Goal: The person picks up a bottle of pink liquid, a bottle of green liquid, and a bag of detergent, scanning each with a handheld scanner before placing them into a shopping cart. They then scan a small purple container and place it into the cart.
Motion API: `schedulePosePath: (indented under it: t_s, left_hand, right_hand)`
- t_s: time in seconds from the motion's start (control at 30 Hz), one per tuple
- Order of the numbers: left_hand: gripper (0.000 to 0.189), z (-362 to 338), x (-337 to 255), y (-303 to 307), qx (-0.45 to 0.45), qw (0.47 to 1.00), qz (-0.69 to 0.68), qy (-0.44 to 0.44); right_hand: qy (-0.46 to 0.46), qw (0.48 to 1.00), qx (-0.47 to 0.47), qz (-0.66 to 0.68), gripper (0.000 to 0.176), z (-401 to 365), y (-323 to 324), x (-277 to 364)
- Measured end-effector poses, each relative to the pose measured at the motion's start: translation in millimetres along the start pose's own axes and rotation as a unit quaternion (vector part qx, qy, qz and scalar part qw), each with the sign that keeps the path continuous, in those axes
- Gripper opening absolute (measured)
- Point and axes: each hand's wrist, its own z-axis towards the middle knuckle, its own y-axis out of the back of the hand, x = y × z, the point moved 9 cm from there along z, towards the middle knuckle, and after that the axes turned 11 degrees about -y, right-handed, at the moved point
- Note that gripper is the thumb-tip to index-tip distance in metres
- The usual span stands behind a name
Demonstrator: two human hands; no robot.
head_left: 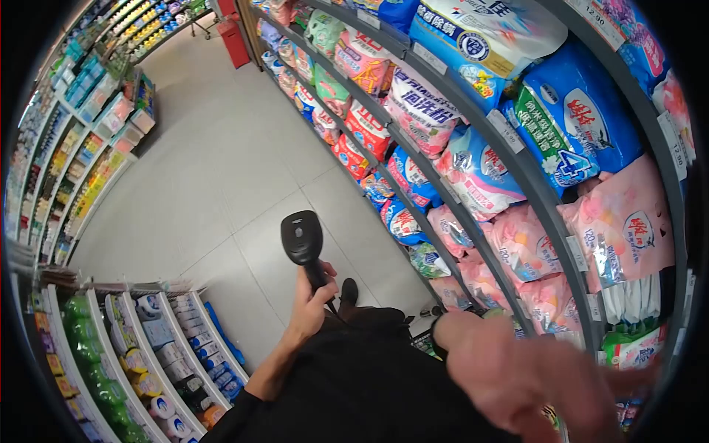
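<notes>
My left hand (310, 301) is closed around the handle of a black handheld barcode scanner (301, 235), held upright in front of my body over the aisle floor. My right hand (509, 362), close to the camera, is smeared by motion, and what its fingers do cannot be made out. It is nearest the lower right shelves, in front of pink bags of laundry powder (546, 295). Above these lie a large blue bag (591, 111) with a green panel and a white and blue bag (487, 37).
Shelves of bagged detergent (413, 111) curve along my right side, with price tags (506, 131) on their edges. At lower left stands a shelf unit (140, 354) of bottles and tubs. Grey tiled floor (221, 162) runs ahead toward a red bin-like object (233, 40).
</notes>
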Motion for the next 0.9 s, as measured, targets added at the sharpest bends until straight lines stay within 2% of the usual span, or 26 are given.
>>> schedulePosePath:
  t_s: [0.07,0.13,0.17,0.2,0.23,0.3,0.43,0.5,0.53,0.57,0.7,0.9]
  left_hand:
    - [0.035,10.0,2.6,0.6,-0.005,1.000,-0.013,-0.010]
    - [0.036,15.0,7.9,3.2,-0.018,1.000,-0.025,0.001]
    - [0.037,17.1,9.8,6.3,-0.027,0.999,-0.027,0.005]
    - [0.037,19.7,10.7,10.2,-0.030,0.999,-0.030,0.002]
    - [0.034,23.6,11.9,15.8,-0.039,0.999,-0.037,-0.001]
    - [0.031,31.7,12.0,27.4,-0.050,0.998,-0.043,-0.007]
    - [0.031,40.8,16.3,50.5,-0.061,0.997,-0.040,-0.005]
    - [0.031,47.3,14.6,55.2,-0.055,0.998,-0.039,-0.010]
    - [0.032,49.6,13.3,58.2,-0.061,0.997,-0.040,-0.016]
    - [0.032,49.9,12.5,61.5,-0.068,0.997,-0.041,-0.020]
    - [0.032,52.0,9.5,67.4,-0.054,0.998,-0.026,0.007]
    - [0.031,44.9,19.1,80.8,-0.053,0.998,-0.025,-0.011]
  right_hand:
    - [0.212,0.977,-0.018,-0.027,0.050,15.3,-41.6,-13.9]
    - [0.408,0.910,-0.028,-0.059,0.038,-5.7,-79.9,-26.7]
    - [0.407,0.911,-0.028,-0.066,0.038,19.4,-116.9,-17.1]
    - [0.580,0.810,-0.027,-0.083,0.027,8.5,-147.9,8.9]
    - [0.577,0.812,-0.023,-0.087,0.027,17.5,-142.7,11.5]
    - [0.555,0.803,0.140,-0.167,0.034,33.5,-149.1,8.5]
    - [0.527,0.802,0.187,-0.209,0.036,54.6,-155.0,7.0]
    - [0.606,0.748,0.227,-0.149,0.035,57.5,-158.3,9.1]
    - [0.608,0.746,0.228,-0.152,0.035,51.0,-174.4,3.2]
    - [0.574,0.805,0.018,-0.150,0.029,58.7,-187.3,5.3]
    - [0.559,0.816,0.012,-0.146,0.027,57.5,-177.9,-2.4]
    - [0.522,0.839,0.005,-0.157,0.025,61.5,-152.6,-18.3]
